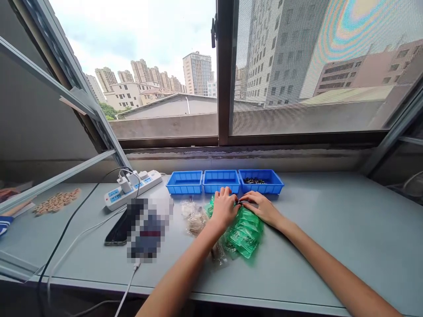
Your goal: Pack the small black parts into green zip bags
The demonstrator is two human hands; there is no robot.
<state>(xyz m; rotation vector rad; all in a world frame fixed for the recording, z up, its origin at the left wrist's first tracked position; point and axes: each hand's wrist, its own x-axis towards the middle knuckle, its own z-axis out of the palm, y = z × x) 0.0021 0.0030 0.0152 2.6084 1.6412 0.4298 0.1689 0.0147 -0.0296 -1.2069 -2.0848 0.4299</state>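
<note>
2 hands (close) at green packets

The left forearm is extended from seven o'clock toward one, and the right forearm is angled from four o'clock toward ten; both are bare. The left hand is held with its fingers curled. The right hand is placed at its three o'clock, fingers bent inward, fingertips brought close to it.

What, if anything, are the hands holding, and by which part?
Apparently a small dark object, between the left hand and right hand; the gripped part is unclear.
</note>
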